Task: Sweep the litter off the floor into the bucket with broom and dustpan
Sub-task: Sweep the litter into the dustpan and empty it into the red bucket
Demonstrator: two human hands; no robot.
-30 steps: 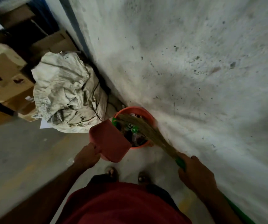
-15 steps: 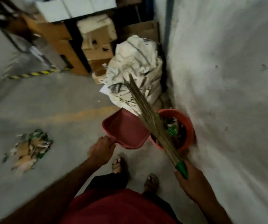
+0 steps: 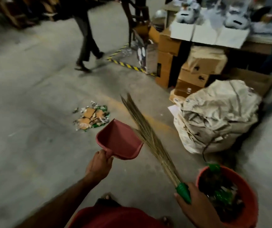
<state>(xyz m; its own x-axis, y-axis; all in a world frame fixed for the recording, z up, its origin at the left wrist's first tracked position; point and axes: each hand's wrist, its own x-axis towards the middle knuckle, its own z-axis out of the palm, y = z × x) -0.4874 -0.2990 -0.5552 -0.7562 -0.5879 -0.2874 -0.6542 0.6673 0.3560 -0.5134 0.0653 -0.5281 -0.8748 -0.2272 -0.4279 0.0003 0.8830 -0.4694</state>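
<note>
My left hand point(image 3: 99, 165) grips the handle of a red dustpan point(image 3: 119, 140), held above the floor with nothing in it. My right hand point(image 3: 196, 206) holds the green grip of a straw broom point(image 3: 150, 139), whose bristles point up and away to the left. An orange bucket point(image 3: 248, 186) with dark litter and green scraps inside stands on the floor at the lower right, beside my right hand. A small pile of litter point(image 3: 91, 117), brown card pieces and green wrappers, lies on the concrete ahead of the dustpan.
A big crumpled white sack point(image 3: 219, 116) lies right of the broom. Behind it stand stacked cardboard boxes point(image 3: 196, 69) and a table. A person's legs point(image 3: 86, 41) cross the floor further off, near yellow-black floor tape point(image 3: 128, 65). My feet show at the bottom.
My view has swung left, away from the wall. The dustpan and broom have come off the bucket and now point toward the litter pile, which lies closer to the middle of the view.
</note>
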